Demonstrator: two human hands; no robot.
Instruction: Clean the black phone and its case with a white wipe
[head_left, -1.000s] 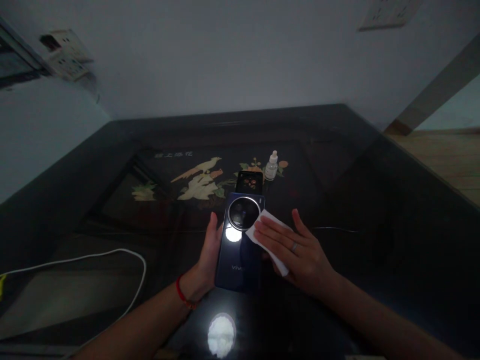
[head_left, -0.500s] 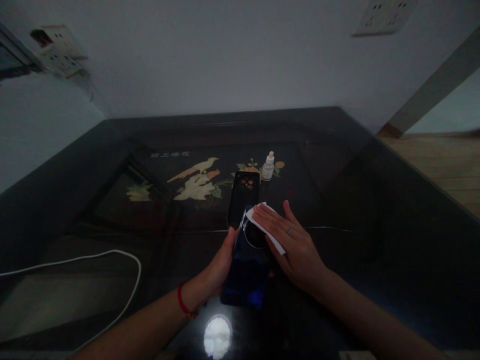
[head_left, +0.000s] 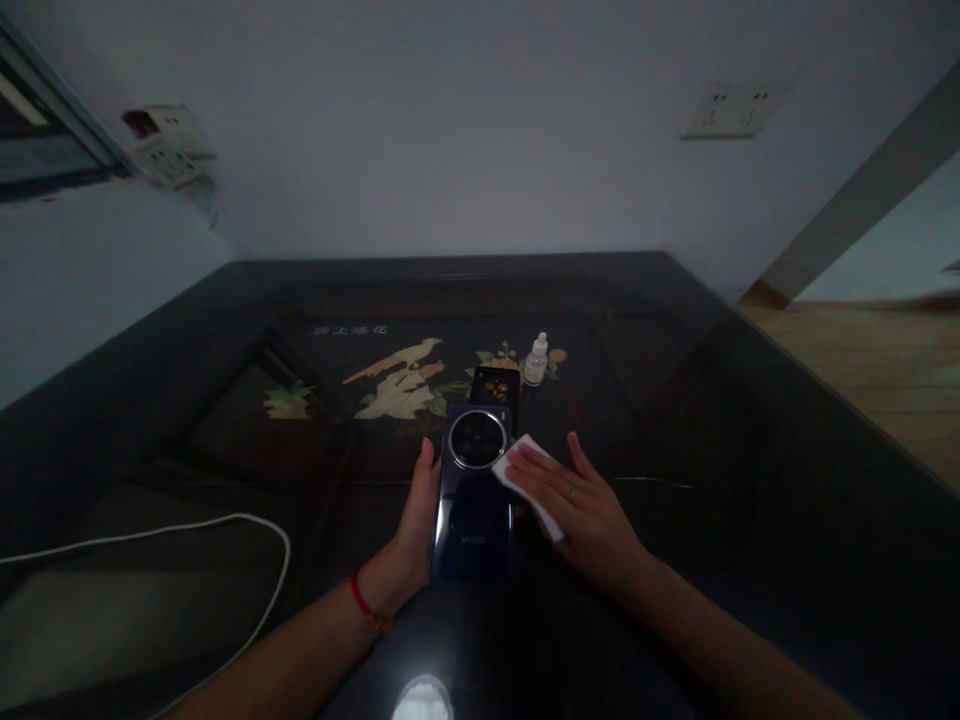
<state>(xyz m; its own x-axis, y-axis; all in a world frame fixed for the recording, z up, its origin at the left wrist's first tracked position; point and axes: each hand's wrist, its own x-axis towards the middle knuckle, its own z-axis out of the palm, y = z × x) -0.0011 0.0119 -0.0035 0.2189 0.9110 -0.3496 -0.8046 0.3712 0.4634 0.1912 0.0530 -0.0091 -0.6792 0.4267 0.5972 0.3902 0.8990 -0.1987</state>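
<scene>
A dark blue smartphone (head_left: 476, 515) faces me with its back, showing a big round camera ring near the top. My left hand (head_left: 420, 515) grips it along its left edge, the thumb up the side and the other fingers hidden behind. In my right hand (head_left: 577, 510) is a folded white cloth or tissue (head_left: 529, 480), pressed under the fingers, with its upper corner beside the camera ring. Behind the phone, partly covered by it, a black phone case (head_left: 495, 380) with camera cutouts lies on the table. A small dropper bottle (head_left: 535, 362) with a white top stands just right of the case.
The dark glossy table (head_left: 675, 400) carries a bird-and-flower picture (head_left: 397, 385). A white cable (head_left: 225, 520) curves over its left side. Wall sockets (head_left: 727, 108) are at the upper right, more sockets (head_left: 169, 150) at the upper left.
The phone has turned more upright and moved left, so its whole camera ring and lettering show. My right hand with the white cloth has slid off the camera ring to its right.
</scene>
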